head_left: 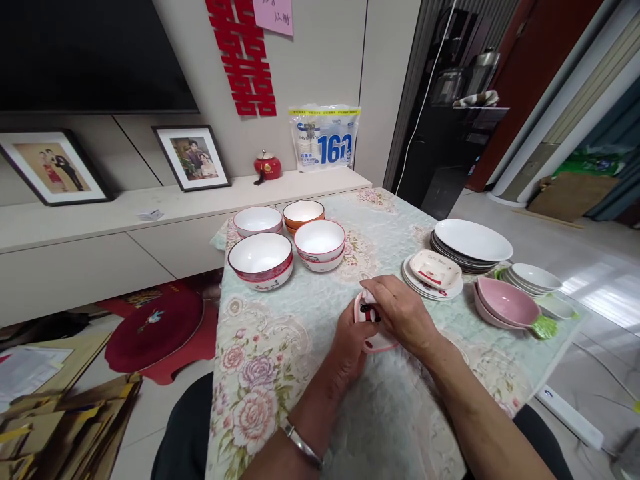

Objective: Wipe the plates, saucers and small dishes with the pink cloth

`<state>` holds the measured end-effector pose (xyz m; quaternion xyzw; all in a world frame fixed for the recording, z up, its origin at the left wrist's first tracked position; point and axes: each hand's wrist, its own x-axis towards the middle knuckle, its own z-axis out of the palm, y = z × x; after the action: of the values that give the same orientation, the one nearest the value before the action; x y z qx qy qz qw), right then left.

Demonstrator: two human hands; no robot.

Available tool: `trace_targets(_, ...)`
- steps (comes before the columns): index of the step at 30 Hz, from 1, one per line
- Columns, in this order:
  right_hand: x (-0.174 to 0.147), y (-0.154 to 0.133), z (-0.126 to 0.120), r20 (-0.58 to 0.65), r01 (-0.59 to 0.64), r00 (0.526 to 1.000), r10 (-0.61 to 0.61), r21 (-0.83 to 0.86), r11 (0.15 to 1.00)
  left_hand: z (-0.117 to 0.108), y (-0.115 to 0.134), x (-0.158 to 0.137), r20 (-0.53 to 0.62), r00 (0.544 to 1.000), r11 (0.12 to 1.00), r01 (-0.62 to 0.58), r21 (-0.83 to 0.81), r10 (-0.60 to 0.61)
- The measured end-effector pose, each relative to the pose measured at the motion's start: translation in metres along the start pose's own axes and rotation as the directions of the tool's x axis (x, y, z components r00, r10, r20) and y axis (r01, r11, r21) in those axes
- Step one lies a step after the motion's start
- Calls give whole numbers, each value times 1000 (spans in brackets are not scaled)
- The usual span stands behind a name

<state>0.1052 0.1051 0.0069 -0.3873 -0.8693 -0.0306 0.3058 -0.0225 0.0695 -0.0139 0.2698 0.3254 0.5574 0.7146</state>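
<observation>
Bowls (287,243) left of plates (470,243) on table (280,347).

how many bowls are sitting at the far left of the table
4 on top: a white bowl and an orange bowl at the back, two red-rimmed bowls in front. Some look stacked, so more may be hidden underneath.

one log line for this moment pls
left hand: holds small pink-rimmed ceramic dish | right hand: on same dish | surface: floral quilted tablecloth | nearby: white red-rimmed bowls
</observation>
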Motion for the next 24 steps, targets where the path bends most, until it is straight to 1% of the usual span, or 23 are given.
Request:
trace_targets(2,1,-1,2,27,-78,997,78,1,997,-1,-4,1,-66,997,999,-39,25,41)
trace_targets(4,3,-1,4,45,-213,976,213,-4,977,-2,-8,3,-120,989,996,-77,37,81)
trace_targets(6,4,0,5,75,-359,931,358,-3,933,-3,-10,4,-148,982,993,-109,37,113)
trace_targets(8,4,2,6,140,-487,865,482,1,874,-3,-9,4,-162,977,990,-140,12,140)
trace_targets(10,4,3,8,220,-571,800,558,-5,821,-2,-5,2,-179,973,988,-154,-26,147)
trace_targets(11,4,4,9,244,-595,778,579,-9,804,-1,-3,2,-176,975,988,-149,-44,140)
trace_targets(12,3,5,9,248,-603,771,586,-9,798,0,-1,1,-157,979,988,-141,-62,130)
trace_targets(13,2,7,10,229,-591,784,576,-4,806,0,1,0,-117,986,989,-129,-76,120)
trace_targets(15,-1,11,10,139,-518,848,512,8,855,-1,2,0,-23,994,989,-105,-102,104)
trace_targets(17,-3,13,9,45,-393,918,393,-13,920,-2,1,0,28,996,987,-81,-135,86)
trace_targets(19,-4,13,7,-5,-257,966,257,-46,965,-4,-1,1,29,998,985,-44,-167,50)
trace_targets(21,-4,9,6,-20,-132,991,131,-56,990,-5,-3,2,40,999,984,-19,-177,26)
trace_targets(22,-4,7,6,-21,-82,996,81,-50,995,-4,-3,2,51,998,986,-20,-165,28)
trace_targets(24,-2,3,7,-15,-46,999,45,-37,998,-3,-4,1,49,997,991,-45,-127,51)
